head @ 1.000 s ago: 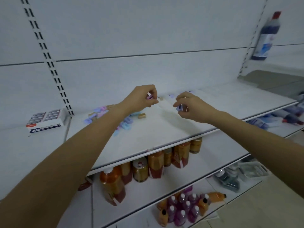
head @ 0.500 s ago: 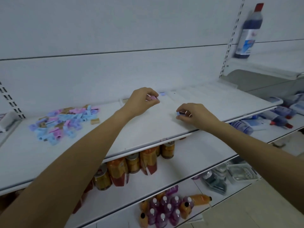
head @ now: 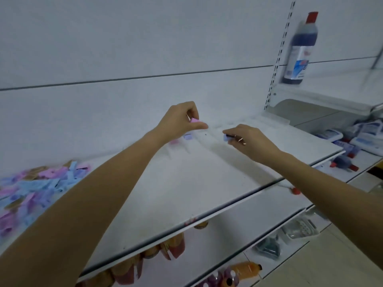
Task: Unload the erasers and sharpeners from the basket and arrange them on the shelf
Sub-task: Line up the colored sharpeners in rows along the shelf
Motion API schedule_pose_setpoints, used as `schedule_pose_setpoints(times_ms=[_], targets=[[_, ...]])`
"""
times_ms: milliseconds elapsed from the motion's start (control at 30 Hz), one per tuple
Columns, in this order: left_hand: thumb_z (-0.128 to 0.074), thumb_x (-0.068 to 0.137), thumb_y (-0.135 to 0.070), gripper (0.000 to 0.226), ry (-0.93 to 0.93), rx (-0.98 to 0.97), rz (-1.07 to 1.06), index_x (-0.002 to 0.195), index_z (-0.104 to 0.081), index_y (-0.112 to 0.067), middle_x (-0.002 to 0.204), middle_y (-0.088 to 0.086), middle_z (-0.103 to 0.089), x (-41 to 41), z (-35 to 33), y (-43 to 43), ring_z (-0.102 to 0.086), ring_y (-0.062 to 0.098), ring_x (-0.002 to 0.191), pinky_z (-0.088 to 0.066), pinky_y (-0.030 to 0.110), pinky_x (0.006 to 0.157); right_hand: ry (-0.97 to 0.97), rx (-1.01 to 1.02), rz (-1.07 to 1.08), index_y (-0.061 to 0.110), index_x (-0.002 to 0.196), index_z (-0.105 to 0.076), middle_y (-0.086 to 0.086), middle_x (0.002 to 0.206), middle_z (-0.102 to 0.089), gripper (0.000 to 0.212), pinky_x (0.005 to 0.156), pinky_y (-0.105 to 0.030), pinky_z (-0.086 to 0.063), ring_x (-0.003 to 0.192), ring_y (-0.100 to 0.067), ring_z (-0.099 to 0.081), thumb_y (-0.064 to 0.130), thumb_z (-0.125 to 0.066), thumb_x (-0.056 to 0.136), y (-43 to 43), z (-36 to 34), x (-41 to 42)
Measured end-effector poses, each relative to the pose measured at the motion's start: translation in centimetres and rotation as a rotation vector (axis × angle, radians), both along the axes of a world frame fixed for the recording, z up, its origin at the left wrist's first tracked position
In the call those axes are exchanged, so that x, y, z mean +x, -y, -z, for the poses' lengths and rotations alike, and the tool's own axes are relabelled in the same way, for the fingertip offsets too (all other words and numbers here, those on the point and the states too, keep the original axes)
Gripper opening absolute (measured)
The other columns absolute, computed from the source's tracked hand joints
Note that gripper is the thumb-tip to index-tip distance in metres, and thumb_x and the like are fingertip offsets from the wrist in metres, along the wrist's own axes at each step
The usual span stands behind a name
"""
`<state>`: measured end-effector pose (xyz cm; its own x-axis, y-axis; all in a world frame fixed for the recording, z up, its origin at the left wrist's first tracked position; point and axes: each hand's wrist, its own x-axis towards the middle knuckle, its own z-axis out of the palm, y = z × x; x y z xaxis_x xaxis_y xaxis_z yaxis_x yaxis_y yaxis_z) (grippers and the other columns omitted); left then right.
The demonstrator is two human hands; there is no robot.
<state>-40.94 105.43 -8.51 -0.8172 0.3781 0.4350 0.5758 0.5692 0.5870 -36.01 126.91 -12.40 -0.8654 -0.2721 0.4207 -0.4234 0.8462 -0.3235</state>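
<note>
The right hand (head: 251,141), pinching a small blue plastic piece (head: 226,138), has moved up toward the back of the white metal shelf (head: 186,193), where the left hand (head: 180,121) pinches a small pink plastic piece (head: 194,120) just above a pale blue piece (head: 188,137) lying there, so I judge the row is being continued.

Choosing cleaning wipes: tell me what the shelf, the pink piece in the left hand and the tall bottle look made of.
Shelf: probably painted metal, matt white; thin, flat board with a straight edge. Pink piece, pinched by the left hand: plastic or rubber, opaque pastel; too small to tell which. Bottle: seems plastic, dark blue with red cap and printed label; blurred.
</note>
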Motion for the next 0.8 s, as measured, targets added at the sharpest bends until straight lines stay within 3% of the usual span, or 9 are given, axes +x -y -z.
schedule_pose_setpoints(times_ms=[133, 300, 400, 467, 600, 800], targets=[[-0.073, 0.077, -0.031, 0.033, 0.043, 0.109, 0.004, 0.067, -0.044, -0.022, 0.072, -0.006, -0.05, -2.5, 0.6, -1.0, -0.044, 0.009, 0.055, -0.037, 0.011, 0.051, -0.037, -0.046, -0.022, 0.005, 0.106, -0.067, -0.007, 0.099, -0.056, 0.025, 0.073, -0.011, -0.037, 0.081, -0.014, -0.051, -0.003, -0.055, 0.085, -1.1, 0.5, -2.6], [-0.072, 0.077, -0.012, 0.022, 0.054, -0.04, -0.009, 0.078, -0.05, -0.016, 0.092, 0.004, -0.063, -4.6, 1.6, -1.6, -0.05, -0.003, 0.056, -0.037, 0.006, 0.057, -0.019, -0.036, -0.048, 0.005, 0.109, -0.064, -0.008, 0.105, -0.058, 0.026, 0.077, -0.024, -0.043, 0.085, -0.019, -0.056, -0.001, -0.052, 0.087, -1.2, 0.9, -6.3], [-0.076, 0.073, -0.011, 0.028, 0.04, -0.002, -0.088, 0.067, -0.05, -0.022, 0.093, 0.006, -0.066, -5.5, 2.0, -1.5, -0.055, -0.002, 0.061, -0.039, 0.004, 0.061, 0.019, -0.082, -0.091, 0.008, 0.11, -0.062, -0.002, 0.103, -0.061, 0.023, 0.072, -0.014, -0.038, 0.078, -0.015, -0.055, 0.009, -0.056, 0.088, -0.5, 0.6, -9.3], [-0.076, 0.074, -0.011, 0.024, 0.057, 0.026, -0.138, 0.07, -0.054, -0.02, 0.094, 0.005, -0.064, -5.9, 2.3, -1.4, -0.058, 0.002, 0.067, -0.041, 0.003, 0.062, 0.027, -0.067, -0.149, 0.009, 0.102, -0.063, -0.003, 0.1, -0.063, 0.016, 0.067, -0.011, -0.035, 0.075, -0.015, -0.056, 0.014, -0.059, 0.087, -0.1, 0.5, -11.2], [-0.068, 0.082, -0.008, 0.009, 0.084, 0.031, -0.217, 0.082, -0.061, -0.013, 0.102, 0.01, -0.065, -6.7, 3.0, -1.2, -0.065, 0.02, 0.086, -0.044, 0.005, 0.068, 0.061, 0.061, -0.251, 0.006, 0.1, -0.065, -0.008, 0.099, -0.064, 0.016, 0.074, -0.021, -0.038, 0.09, -0.023, -0.058, 0.01, -0.06, 0.085, 0.3, 0.6, -14.0], [-0.065, 0.083, -0.009, 0.008, 0.025, -0.092, -0.343, 0.09, -0.063, -0.005, 0.088, 0.0, -0.059, -6.4, 4.6, -1.3, -0.051, 0.006, 0.073, -0.034, 0.001, 0.063, 0.105, 0.16, -0.303, 0.003, 0.1, -0.065, -0.014, 0.104, -0.06, 0.019, 0.083, -0.036, -0.044, 0.096, -0.028, -0.056, 0.004, -0.057, 0.084, 1.3, 1.4, -15.6]])
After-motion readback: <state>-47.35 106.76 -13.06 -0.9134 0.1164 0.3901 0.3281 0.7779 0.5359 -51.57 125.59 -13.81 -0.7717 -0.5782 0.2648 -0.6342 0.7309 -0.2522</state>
